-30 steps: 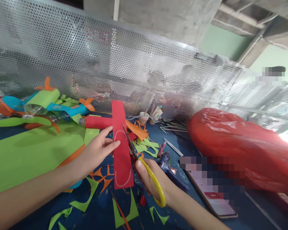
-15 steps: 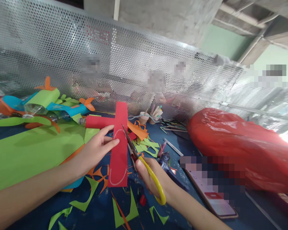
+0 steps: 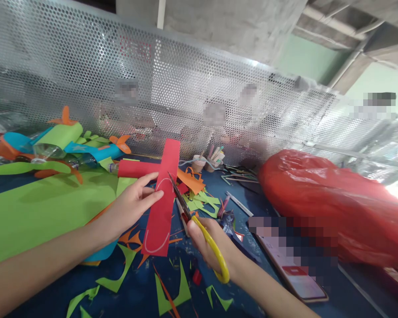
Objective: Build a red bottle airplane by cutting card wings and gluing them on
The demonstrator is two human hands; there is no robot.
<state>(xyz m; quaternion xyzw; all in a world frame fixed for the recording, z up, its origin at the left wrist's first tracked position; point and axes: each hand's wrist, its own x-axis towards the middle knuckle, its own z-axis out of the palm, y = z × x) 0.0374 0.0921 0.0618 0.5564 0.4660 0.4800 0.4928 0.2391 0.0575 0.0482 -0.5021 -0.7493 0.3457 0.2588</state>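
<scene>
My left hand point(image 3: 135, 201) pinches a long red paper strip point(image 3: 159, 216) by its left edge, thumb on the front. Pale rounded outlines are drawn on the strip, one at its lower end and one near the middle. In my right hand point(image 3: 208, 245) is a pair of yellow-handled scissors point(image 3: 215, 254), fingers wrapped round the handles. The dark blades reach up to the strip's right edge, by the upper outline. Behind the strip lies a red paper-wrapped bottle point(image 3: 135, 168), partly hidden.
Green scraps point(image 3: 174, 289) and orange scraps litter the blue table. Green sheets point(image 3: 53, 212) lie at left, with paper-covered bottles point(image 3: 96, 152) behind. A phone point(image 3: 298, 274) and a red plastic bag point(image 3: 331, 207) sit at right. Cups of pens point(image 3: 215, 159) stand before a perforated metal screen point(image 3: 185, 88).
The red strip has tilted, its top swinging right and its lower end left. Both hands and the scissors stay almost where they were.
</scene>
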